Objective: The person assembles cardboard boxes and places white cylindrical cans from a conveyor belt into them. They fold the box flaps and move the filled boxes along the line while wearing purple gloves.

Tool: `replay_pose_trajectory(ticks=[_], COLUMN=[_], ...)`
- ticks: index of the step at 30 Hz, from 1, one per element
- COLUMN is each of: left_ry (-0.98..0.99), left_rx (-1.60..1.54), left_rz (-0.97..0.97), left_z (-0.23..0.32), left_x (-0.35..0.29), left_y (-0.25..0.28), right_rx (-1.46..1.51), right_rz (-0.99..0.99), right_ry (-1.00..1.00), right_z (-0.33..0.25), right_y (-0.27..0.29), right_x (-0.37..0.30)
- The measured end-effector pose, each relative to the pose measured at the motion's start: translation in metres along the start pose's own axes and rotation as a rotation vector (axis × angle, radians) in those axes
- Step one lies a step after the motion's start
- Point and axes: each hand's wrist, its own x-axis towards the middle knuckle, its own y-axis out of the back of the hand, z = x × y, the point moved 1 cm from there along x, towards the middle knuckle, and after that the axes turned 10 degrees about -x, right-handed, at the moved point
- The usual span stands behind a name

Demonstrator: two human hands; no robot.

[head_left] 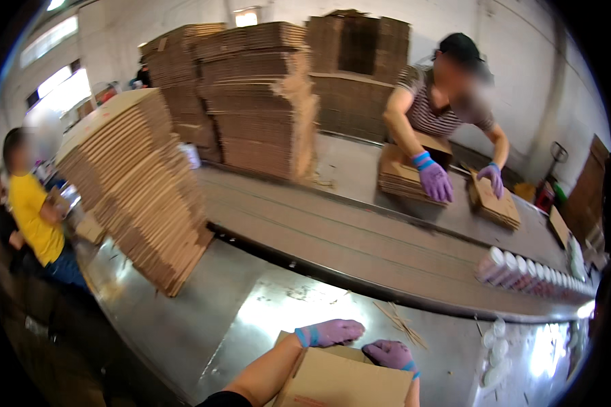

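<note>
A brown cardboard box (343, 381) is close in front of me at the lower edge, with a flap (346, 353) showing along its far side. My left hand (331, 332), in a purple glove with a blue cuff, reaches over the box's far left corner, fingers stretched out to the right. At the far right corner my right hand (390, 354), gloved the same way, has its fingers curled against the cardboard. The box hides part of that hand and my right forearm.
Beyond the metal table (251, 353) runs a conveyor belt (332, 224) with a row of white containers (523, 271). Thin wooden sticks (402, 325) lie right of my hands. A tall cardboard stack (136, 190) stands left. Across the belt, a gloved co-worker (448, 102) handles flat cardboard (495, 203).
</note>
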Motion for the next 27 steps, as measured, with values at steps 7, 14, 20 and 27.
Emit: replay_pose_trajectory(ticks=[7, 14, 20, 27], left_ry=[0.111, 0.141, 0.138, 0.144], left_rx=[-0.077, -0.167, -0.156, -0.087], left_rz=[0.074, 0.110, 0.086, 0.042], left_z=[0.011, 0.005, 0.004, 0.006], left_x=[-0.005, -0.001, -0.001, 0.002], left_y=[-0.005, -0.006, -0.004, -0.007], right_rx=[-0.211, 0.050, 0.014, -0.083], right_rz=[-0.062, -0.080, -0.087, -0.187], right_ry=[0.100, -0.167, -0.163, -0.175], right_z=[0.000, -0.002, 0.001, 0.004], right_y=[0.006, 0.007, 0.003, 0.004], right_x=[0.004, 0.003, 0.007, 0.013])
